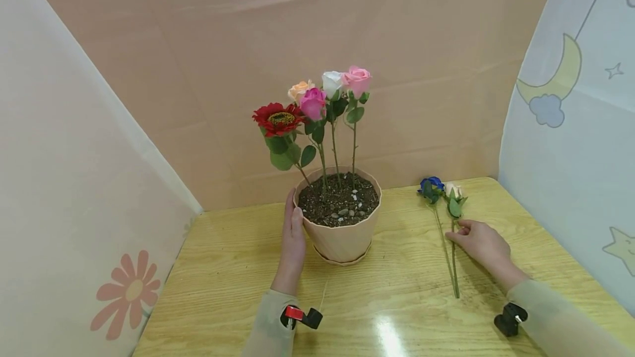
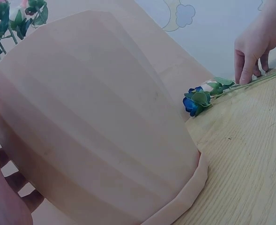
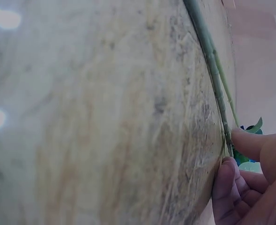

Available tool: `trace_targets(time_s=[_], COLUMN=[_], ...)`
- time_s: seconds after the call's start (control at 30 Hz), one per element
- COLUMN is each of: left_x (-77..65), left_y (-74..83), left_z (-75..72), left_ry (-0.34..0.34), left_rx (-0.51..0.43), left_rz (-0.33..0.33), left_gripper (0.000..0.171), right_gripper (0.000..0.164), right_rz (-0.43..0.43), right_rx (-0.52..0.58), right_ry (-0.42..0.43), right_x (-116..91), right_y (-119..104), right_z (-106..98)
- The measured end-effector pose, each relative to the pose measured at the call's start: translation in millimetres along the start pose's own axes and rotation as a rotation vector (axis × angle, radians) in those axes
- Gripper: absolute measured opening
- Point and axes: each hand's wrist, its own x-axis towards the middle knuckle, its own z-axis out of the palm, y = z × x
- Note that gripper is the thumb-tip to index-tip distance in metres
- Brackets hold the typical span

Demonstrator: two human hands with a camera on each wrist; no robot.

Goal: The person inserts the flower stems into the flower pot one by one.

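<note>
My left hand (image 1: 294,238) lies along the left side of a peach flower pot (image 1: 342,240), its fingers straight against the wall near the rim. Five artificial flowers stand in the pot's dark soil, among them a red daisy-like flower (image 1: 280,119), a magenta rose (image 1: 313,104) and a pink rose (image 1: 357,81). Off to the right, my right hand (image 1: 480,241) pinches the stem of a cream rose (image 1: 453,190) between thumb and fingertips, low at the tabletop. Beside it lies a blue rose (image 1: 430,187), the two stems crossing near their lower ends.
The pot sits in a matching saucer (image 1: 342,261) on a light wooden table (image 1: 223,291). A plain peach cloth (image 1: 223,70) hangs behind, and patterned white cloths stand at the left and right sides.
</note>
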Motion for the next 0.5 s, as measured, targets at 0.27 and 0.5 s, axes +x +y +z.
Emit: trace_targets(time_s=[0.27,0.5], left_x=[0.5,0.3], left_y=[-2.8,-2.8], left_z=[0.6,0.0], left_ry=[0.007,0.004], left_rx=[0.009,0.002], left_rz=[-0.010,-0.001], left_gripper=[0.058,0.057], right_gripper=[0.064,0.060], right_rz=[0.034,0.056], right_rx=[-0.020,0.034], right_ry=[0.003,-0.016], right_x=[2.5,1.6], right_y=[-0.1,1.9], right_z=[0.3,-2.2])
